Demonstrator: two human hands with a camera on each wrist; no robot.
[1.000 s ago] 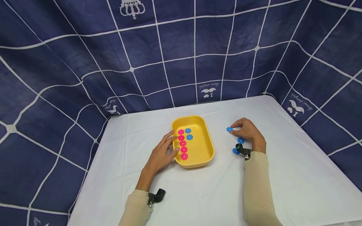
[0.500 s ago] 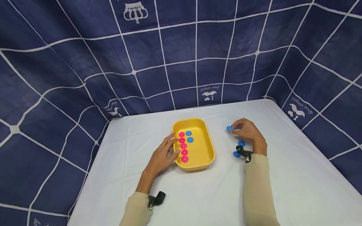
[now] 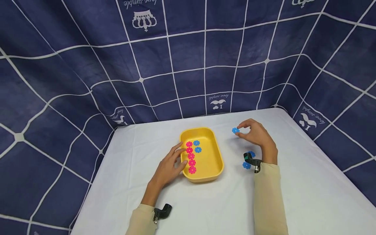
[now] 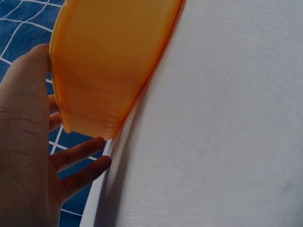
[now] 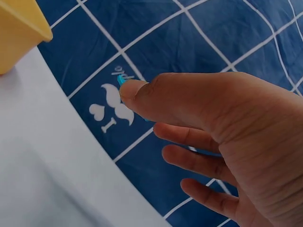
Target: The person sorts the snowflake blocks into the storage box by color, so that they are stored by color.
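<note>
Right hand: thumb and index finger [image 3: 255, 133] nearly closed together, pinching one piece; the other fingers are loosely bent.
Held blue [image 3: 235, 130]: at the fingertips, to the left of the palm; seen nearly edge-on in the right wrist view, it appears clear of the table.
Loose blues [image 3: 246, 165]: two, back from the pinch toward the person, by the right wrist; one is partly covered by the wrist camera [image 3: 248, 158].
Tray [image 3: 211, 160]: left of the pinch and mostly nearer the person; its long axis runs away from the person, crosswise to the line from the pinch. I judge this sideways offset the key relation.
Tray blues [image 3: 198, 149]: two, left of the pinch, at the tray's far end.
Pink row [image 3: 191, 156]: five, beyond those blues, along the tray's left wall.
Left hand [image 3: 167, 168]: farthest left of the pinch but nearer the tray, fingers spread at its left rim, no piece seen in it.
Change: against half a second ago, the held blue sits farther from the loose blues and slightly left, seemingly lifted; tray contents match.
</note>
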